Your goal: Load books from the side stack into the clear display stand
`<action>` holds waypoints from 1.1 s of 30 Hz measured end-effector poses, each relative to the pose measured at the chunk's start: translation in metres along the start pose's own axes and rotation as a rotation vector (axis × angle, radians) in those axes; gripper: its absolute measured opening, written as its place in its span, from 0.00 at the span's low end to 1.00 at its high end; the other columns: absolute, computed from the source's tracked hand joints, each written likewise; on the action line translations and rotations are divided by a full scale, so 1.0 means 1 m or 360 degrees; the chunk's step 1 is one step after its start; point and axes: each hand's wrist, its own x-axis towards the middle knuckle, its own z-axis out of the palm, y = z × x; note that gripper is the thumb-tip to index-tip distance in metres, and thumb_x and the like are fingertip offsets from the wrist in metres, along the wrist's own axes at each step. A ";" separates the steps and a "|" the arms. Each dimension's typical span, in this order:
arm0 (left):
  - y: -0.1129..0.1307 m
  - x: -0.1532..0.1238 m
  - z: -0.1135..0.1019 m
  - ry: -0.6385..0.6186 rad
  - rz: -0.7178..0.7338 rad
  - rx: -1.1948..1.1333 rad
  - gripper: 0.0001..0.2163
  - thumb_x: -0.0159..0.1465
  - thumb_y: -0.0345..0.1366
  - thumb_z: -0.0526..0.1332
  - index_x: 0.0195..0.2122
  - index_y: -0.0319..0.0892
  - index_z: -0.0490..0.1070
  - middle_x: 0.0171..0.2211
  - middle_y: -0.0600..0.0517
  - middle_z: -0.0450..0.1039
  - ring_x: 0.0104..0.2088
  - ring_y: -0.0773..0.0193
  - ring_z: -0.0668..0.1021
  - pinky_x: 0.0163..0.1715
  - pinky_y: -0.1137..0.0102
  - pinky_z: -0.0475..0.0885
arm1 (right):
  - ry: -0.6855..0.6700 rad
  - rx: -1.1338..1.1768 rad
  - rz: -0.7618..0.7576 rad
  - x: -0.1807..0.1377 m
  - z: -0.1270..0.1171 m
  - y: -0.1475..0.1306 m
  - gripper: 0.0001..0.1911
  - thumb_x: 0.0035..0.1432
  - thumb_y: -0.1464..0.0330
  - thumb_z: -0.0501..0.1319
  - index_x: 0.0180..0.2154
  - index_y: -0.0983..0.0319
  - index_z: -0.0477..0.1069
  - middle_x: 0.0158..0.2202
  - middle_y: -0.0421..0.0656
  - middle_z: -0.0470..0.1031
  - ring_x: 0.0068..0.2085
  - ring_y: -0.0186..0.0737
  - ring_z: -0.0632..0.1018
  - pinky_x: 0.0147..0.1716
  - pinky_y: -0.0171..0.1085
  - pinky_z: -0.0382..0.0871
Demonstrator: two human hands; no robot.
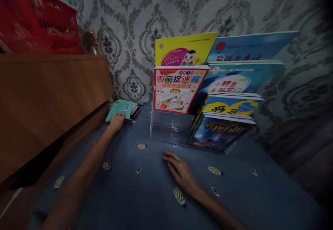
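Left hand [118, 121] on teal book [120, 109]

Left hand [117, 120] extended, fingers touching the teal book [121, 108] on top of a low stack of books [135, 111] beside the wooden cabinet [57, 94]; right hand [180, 172] holding nothing, near the clear stand [170, 121] on blue patterned cloth [125, 192]. Stand bears, at left, a red-bordered book [179, 89] before a yellow book [186, 46]; at right, several blue-covered books [221, 133]. Red basket [54, 32] sits atop the cabinet
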 end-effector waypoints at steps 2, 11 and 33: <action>0.003 -0.018 0.002 -0.0014 0.0021 0.0009 0.27 0.67 0.24 0.47 0.68 0.35 0.54 0.61 0.31 0.65 0.57 0.46 0.74 0.50 0.57 0.74 | -0.0004 0.0006 -0.0005 0.002 -0.001 -0.001 0.18 0.69 0.67 0.52 0.53 0.58 0.75 0.61 0.51 0.73 0.61 0.49 0.75 0.60 0.53 0.71; 0.025 -0.087 0.005 -0.0112 0.0079 -0.0072 0.20 0.69 0.25 0.47 0.59 0.39 0.68 0.51 0.36 0.74 0.50 0.50 0.79 0.48 0.57 0.74 | -0.0053 0.0095 0.0038 0.005 -0.005 -0.008 0.18 0.68 0.68 0.53 0.51 0.58 0.77 0.60 0.50 0.73 0.60 0.49 0.75 0.61 0.53 0.69; 0.080 -0.034 -0.002 -0.0147 -0.0616 -0.0287 0.33 0.69 0.40 0.55 0.72 0.33 0.47 0.68 0.20 0.50 0.64 0.24 0.64 0.49 0.36 0.69 | -0.0034 0.0081 -0.0005 0.004 -0.002 -0.006 0.17 0.67 0.70 0.53 0.50 0.60 0.77 0.59 0.53 0.74 0.59 0.50 0.76 0.59 0.55 0.70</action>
